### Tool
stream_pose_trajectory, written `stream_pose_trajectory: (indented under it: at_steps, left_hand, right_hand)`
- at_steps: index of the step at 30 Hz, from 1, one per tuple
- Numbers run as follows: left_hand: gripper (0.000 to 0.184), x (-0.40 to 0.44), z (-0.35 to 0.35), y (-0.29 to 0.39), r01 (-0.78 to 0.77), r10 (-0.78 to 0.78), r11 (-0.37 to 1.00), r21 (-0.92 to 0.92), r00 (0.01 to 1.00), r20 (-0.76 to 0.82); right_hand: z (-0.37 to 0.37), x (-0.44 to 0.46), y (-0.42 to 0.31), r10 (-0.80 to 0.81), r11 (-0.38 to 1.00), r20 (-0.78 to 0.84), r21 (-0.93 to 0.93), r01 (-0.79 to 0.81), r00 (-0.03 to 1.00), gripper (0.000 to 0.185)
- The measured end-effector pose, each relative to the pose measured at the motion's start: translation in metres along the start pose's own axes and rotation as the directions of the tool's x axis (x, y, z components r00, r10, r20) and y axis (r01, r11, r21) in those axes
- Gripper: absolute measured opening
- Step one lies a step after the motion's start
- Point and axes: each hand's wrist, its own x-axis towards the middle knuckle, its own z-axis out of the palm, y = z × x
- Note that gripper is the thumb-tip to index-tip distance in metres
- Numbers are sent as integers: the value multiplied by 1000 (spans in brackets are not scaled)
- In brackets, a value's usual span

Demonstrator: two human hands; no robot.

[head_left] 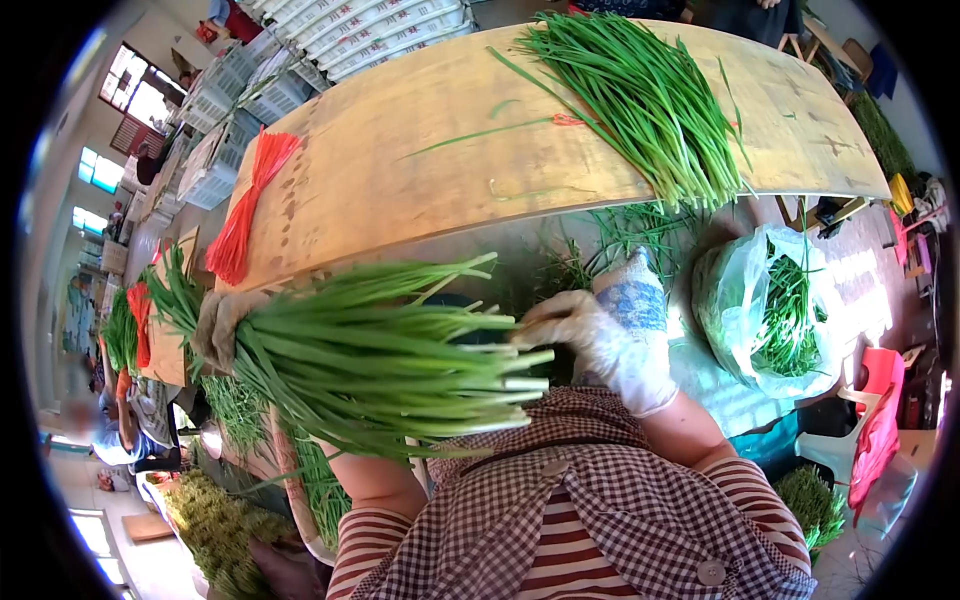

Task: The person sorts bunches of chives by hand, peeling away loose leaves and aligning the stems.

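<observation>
My left hand (222,328), in a greyish glove, is closed around the leafy part of a large bunch of garlic chives (400,350). The bunch lies sideways in front of my apron, its pale cut ends pointing right. At those ends is my right hand (600,345) in a white glove. Its fingers are curled together by the stems; whether they pinch a stem is hidden. Another pile of garlic chives (640,110) rests on the wooden table (400,170), beyond my right hand. A bundle of red ties (250,205) lies at the table's left end.
A clear plastic bag (735,310) of green trimmings stands on the right, near a red and white chair (860,420). White crates (360,35) are stacked behind the table. Another person (125,420) works at the left. Loose greens (235,415) lie below left.
</observation>
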Motion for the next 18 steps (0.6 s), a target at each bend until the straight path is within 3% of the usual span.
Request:
stream_pose_trajectory:
  at_steps: [1,2,3,4,5,7,8,10,11,12,15,18]
  left_hand:
    - [8,6,-3,25,21,-19,997,69,999,-31]
    - [8,11,-3,44,42,-34,989,139,997,-63]
    - [8,11,2,40,16,72,929,369,972,-224]
    - [9,11,9,27,30,213,817,576,912,-350]
    - [11,12,15,11,83,373,665,742,824,-426]
    - [21,9,14,-1,256,472,388,885,769,-430]
    - [23,7,9,3,247,484,459,853,736,-474]
    - [29,11,-1,2,219,480,597,772,674,-562]
    - [35,9,0,-12,311,593,395,865,633,-498]
    - [36,11,-1,-11,319,583,448,835,604,-544]
    - [40,6,-20,14,299,572,575,762,518,-636]
    - [39,-2,-9,-11,358,618,492,794,498,-608]
  right_hand:
    - [-12,-4,19,-23,992,-78,120,32,997,22]
    - [-26,-8,16,144,983,-167,141,-120,976,21]
    - [-38,-11,16,77,967,-360,-201,-158,930,26]
    - [-43,-7,26,274,861,-537,-233,-452,798,23]
    - [-38,-10,25,97,827,-570,-410,-385,816,21]
    - [-32,-10,14,-3,870,-480,-433,-234,877,20]
    - [-23,-11,-7,68,952,-372,-254,-172,926,20]
    - [-21,-15,-33,228,973,-165,61,-221,960,22]
    - [-19,-15,-33,59,994,-223,-72,-77,973,21]
    - [-14,-14,-33,-114,976,-255,-209,60,960,22]
    - [-5,-14,-45,-247,944,-459,-311,106,853,25]
    - [-9,-16,-50,-650,681,-293,-634,366,702,26]
